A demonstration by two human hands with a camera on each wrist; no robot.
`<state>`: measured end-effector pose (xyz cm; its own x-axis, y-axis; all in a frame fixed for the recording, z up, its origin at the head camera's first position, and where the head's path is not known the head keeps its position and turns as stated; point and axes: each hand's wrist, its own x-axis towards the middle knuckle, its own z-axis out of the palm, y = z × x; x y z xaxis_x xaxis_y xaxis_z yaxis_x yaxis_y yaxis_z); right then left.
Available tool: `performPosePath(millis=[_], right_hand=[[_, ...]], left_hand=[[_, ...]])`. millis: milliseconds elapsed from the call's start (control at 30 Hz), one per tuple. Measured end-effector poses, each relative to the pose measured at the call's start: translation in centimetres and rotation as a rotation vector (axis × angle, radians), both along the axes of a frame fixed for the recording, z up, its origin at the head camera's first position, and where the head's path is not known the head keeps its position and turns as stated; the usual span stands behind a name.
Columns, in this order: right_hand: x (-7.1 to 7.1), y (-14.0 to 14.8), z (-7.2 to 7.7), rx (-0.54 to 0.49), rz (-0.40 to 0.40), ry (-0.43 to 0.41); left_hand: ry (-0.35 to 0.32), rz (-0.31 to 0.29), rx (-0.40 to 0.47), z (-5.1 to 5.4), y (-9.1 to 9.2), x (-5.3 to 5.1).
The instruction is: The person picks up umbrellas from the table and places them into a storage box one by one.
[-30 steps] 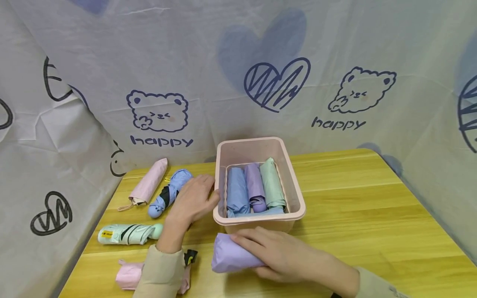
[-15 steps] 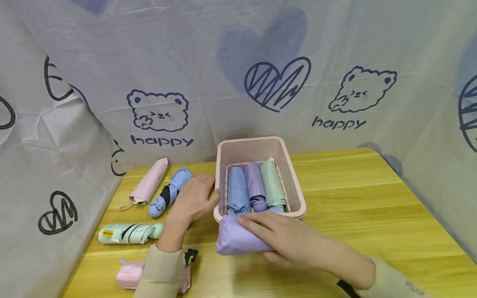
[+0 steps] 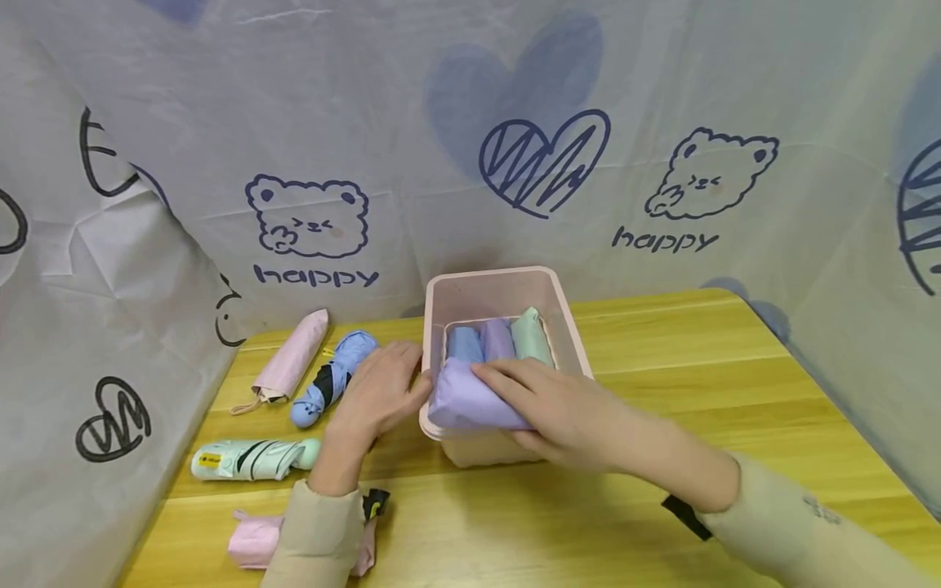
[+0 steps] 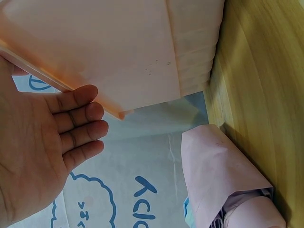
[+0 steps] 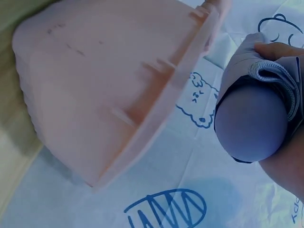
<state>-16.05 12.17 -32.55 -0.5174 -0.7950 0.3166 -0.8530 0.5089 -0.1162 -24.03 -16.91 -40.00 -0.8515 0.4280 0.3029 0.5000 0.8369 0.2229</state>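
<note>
My right hand grips a folded lavender umbrella, which lies crosswise over the front part of the pink plastic bin. In the right wrist view, the rounded end of its handle and a wrist cord face the camera. Inside the bin stand a blue umbrella, a purple umbrella and a green umbrella, their near ends now hidden. At the bin's left rim rests my left hand; its fingers look nearly straight and touch the rim.
Left of the bin lie a pink umbrella, a blue umbrella and a mint umbrella. Another pink umbrella is partly under my left sleeve. A printed cloth closes off the back of the wooden table.
My right hand has carried the lavender umbrella forward and up, from in front of the bin to over its front rim and opening. The left hand has stayed at the rim.
</note>
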Motion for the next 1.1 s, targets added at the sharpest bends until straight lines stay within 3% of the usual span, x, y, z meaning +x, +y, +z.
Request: performPosePath(millis=[200,433,567,867,1100], right_hand=[[-2.0,-1.3,1.6,0.031,-0.081,-0.086],[-4.8,-2.6,2.6,0.101,-0.173,-0.276],[-6.5,-3.4,2.8,0.149,-0.215,-0.340],[-11.2,-5.0,2.2,0.225,-0.226,-0.455],[-13.5,-6.4,2.5,0.238,-0.284,-0.529]], left_hand=[[-0.004,0.006,-0.008,0.3,-0.1,0.0],[0.002,0.011,-0.009,0.2,-0.1,-0.1],[0.005,0.011,-0.001,0.1,-0.1,-0.2],[0.008,0.006,0.012,0.1,-0.1,0.0],[0.007,-0.006,0.021,0.0,0.0,0.0]])
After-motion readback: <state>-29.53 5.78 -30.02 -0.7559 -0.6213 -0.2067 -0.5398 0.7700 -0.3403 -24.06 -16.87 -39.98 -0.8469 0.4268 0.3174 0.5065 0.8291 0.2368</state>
